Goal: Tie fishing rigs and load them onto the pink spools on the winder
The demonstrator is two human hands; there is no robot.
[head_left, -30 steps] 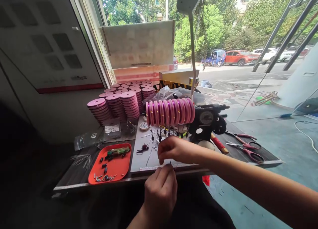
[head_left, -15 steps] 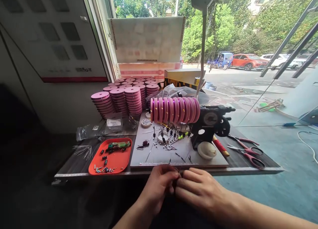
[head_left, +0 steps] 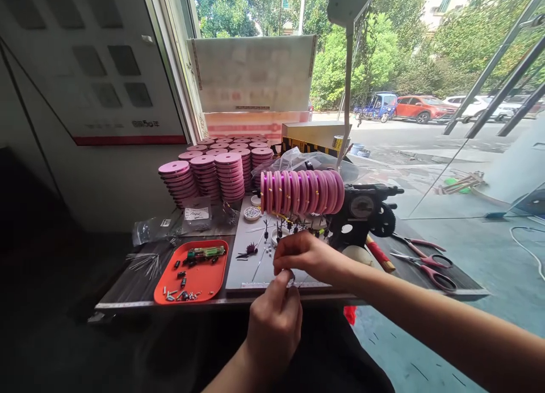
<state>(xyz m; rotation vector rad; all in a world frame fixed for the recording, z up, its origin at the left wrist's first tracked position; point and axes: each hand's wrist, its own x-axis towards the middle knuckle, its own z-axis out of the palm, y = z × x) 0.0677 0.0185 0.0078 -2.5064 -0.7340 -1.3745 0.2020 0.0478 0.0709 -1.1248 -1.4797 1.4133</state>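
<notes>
My left hand (head_left: 276, 310) is closed in a pinch in front of the board's near edge, thumb on top. Just above it my right hand (head_left: 307, 256) is closed too, its fingertips pinched right beside my left thumb. A thin dark bit shows near the left fingertips, but what either hand holds is too small to make out. Behind them a row of pink spools (head_left: 302, 192) sits on a black geared winder (head_left: 361, 208). Small black pieces hang on lines below the spools. White beads and short dark strands lie on the white board (head_left: 238, 276), partly hidden by my right hand.
To the left, a red tray (head_left: 200, 288) carries a green tool (head_left: 205, 253) and small parts. Stacked pink spools (head_left: 230, 177) stand behind, near plastic bags (head_left: 196, 216). Scissors (head_left: 434, 265), pliers (head_left: 419, 242) and a red-and-yellow stick (head_left: 380, 253) lie at the right.
My right hand has moved up and over the board, now above my left hand. My left hand has turned thumb-up. The view has shifted slightly.
</notes>
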